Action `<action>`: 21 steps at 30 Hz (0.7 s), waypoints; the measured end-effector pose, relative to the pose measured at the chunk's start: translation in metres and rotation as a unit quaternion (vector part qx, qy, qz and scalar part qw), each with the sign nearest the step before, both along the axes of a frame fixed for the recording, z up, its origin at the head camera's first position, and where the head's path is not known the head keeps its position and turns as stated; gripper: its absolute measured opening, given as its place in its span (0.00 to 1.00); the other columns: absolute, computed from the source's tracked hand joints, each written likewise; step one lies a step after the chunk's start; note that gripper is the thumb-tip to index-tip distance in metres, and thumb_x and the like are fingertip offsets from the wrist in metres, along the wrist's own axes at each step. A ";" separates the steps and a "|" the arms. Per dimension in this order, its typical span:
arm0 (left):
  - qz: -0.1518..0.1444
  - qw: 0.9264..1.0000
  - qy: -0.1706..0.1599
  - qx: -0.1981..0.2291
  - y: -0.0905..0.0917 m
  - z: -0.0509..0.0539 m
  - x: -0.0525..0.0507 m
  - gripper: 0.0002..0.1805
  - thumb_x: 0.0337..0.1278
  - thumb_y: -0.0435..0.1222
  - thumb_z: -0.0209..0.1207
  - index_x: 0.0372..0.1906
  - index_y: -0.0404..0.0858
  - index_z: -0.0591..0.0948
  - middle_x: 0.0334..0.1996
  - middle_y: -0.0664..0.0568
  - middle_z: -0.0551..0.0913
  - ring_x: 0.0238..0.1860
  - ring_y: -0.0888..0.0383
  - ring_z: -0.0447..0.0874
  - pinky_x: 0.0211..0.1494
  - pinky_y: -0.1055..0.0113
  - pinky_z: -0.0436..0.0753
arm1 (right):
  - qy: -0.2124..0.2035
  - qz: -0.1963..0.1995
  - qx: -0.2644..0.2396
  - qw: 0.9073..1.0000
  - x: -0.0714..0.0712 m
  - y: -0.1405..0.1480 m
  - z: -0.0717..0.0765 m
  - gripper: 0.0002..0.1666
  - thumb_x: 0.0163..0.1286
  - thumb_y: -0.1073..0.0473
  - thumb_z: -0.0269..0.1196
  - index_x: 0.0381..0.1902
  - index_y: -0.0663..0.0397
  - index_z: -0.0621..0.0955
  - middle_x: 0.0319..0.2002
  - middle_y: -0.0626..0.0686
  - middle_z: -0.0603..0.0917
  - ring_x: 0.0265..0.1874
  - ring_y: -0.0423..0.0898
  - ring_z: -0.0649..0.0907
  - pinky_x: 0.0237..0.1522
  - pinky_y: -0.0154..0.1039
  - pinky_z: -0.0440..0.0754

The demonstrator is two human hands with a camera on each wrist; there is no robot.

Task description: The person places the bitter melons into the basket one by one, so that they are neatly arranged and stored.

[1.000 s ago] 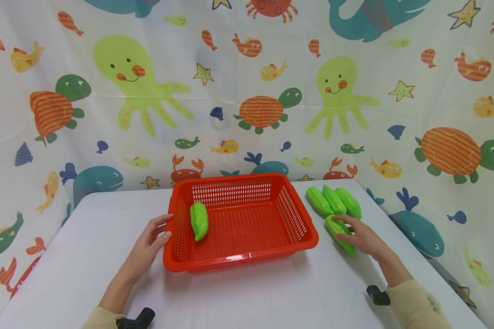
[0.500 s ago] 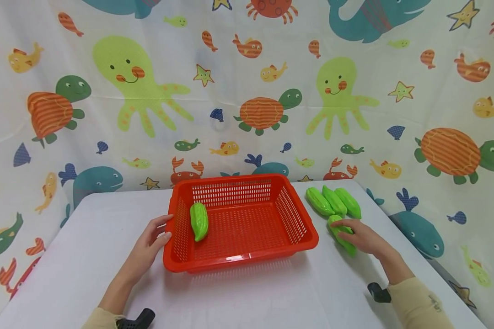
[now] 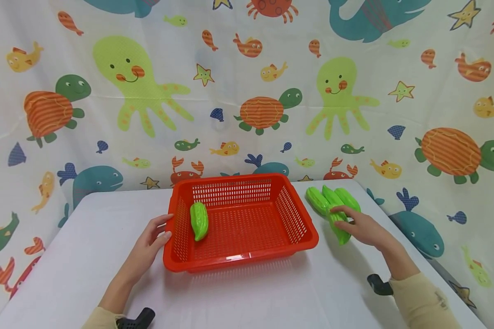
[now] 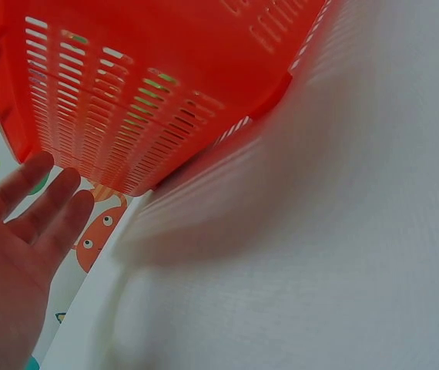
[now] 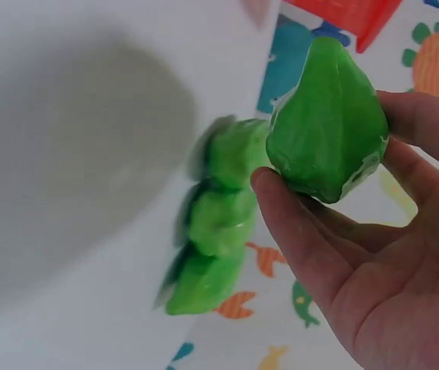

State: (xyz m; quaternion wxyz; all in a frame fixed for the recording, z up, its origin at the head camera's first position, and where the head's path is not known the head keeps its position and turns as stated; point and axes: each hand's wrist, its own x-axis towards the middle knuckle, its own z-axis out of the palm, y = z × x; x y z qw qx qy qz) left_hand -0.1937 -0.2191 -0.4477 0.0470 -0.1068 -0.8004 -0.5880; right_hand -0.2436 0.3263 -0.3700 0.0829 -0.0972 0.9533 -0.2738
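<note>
In the head view my right hand [image 3: 364, 228] pinches a bright green, ridged bitter gourd [image 3: 338, 227] between thumb and fingers. Its pointed end faces the camera in the right wrist view, where the gourd [image 5: 329, 127] is held off the table. Behind it lie three similar gourds [image 3: 318, 200] side by side, partly covered in the head view by the held one. My left hand [image 3: 149, 242] touches the left rim of a red plastic basket [image 3: 238, 260], its fingers [image 4: 38, 220] fairly straight against the outside. Inside the basket, near its left wall, lies one more green gourd [image 3: 199, 221].
A white table [image 3: 247, 301] carries everything. Its right edge runs just beyond the loose gourds. Close behind it hangs a curtain [image 3: 226, 55] printed with sea animals. The basket's raised walls stand between my two hands.
My right hand has taken hold of the nearest gourd and lifted it off the table, moving it slightly up and away from me. The left hand and the basket have stayed in place.
</note>
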 end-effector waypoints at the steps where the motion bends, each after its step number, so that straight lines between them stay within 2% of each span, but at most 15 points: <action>1: 0.000 1.000 0.000 0.000 0.000 0.000 0.000 0.30 0.72 0.45 0.52 0.73 0.46 0.59 0.71 0.46 0.60 0.67 0.44 0.63 0.52 0.60 0.82 | 0.007 0.002 0.000 1.000 0.000 -0.001 0.004 0.29 0.71 0.45 0.59 0.66 0.49 0.71 0.57 0.65 0.75 0.54 0.63 0.75 0.47 0.60 0.80; 6: 0.000 1.000 0.002 0.001 0.000 0.000 0.000 0.30 0.72 0.45 0.52 0.73 0.46 0.59 0.71 0.46 0.60 0.67 0.43 0.63 0.52 0.60 0.82 | 0.042 0.012 -0.014 0.999 -0.004 -0.009 0.020 0.29 0.72 0.47 0.59 0.66 0.51 0.71 0.55 0.65 0.76 0.51 0.62 0.77 0.46 0.56 0.82; 10: 0.000 1.000 0.004 0.001 0.001 0.000 0.000 0.30 0.72 0.45 0.52 0.73 0.46 0.59 0.71 0.46 0.61 0.67 0.44 0.63 0.51 0.60 0.82 | 0.061 0.011 -0.040 0.997 -0.008 -0.017 0.030 0.29 0.72 0.48 0.59 0.66 0.53 0.70 0.60 0.67 0.72 0.53 0.66 0.78 0.46 0.54 0.83; 16: -0.001 1.000 0.004 0.003 0.001 0.000 0.000 0.30 0.72 0.44 0.52 0.73 0.46 0.59 0.71 0.46 0.61 0.66 0.44 0.64 0.51 0.62 0.82 | 0.059 0.007 -0.073 0.996 -0.017 -0.034 0.044 0.32 0.72 0.47 0.59 0.68 0.52 0.67 0.66 0.66 0.67 0.58 0.68 0.74 0.50 0.55 0.81; 21: -0.001 1.000 0.006 0.002 0.001 0.001 0.001 0.30 0.72 0.44 0.52 0.73 0.45 0.59 0.71 0.46 0.61 0.66 0.44 0.64 0.52 0.63 0.82 | 0.066 0.016 -0.086 0.994 -0.023 -0.053 0.057 0.33 0.70 0.46 0.61 0.68 0.49 0.67 0.66 0.64 0.68 0.60 0.67 0.74 0.51 0.56 0.80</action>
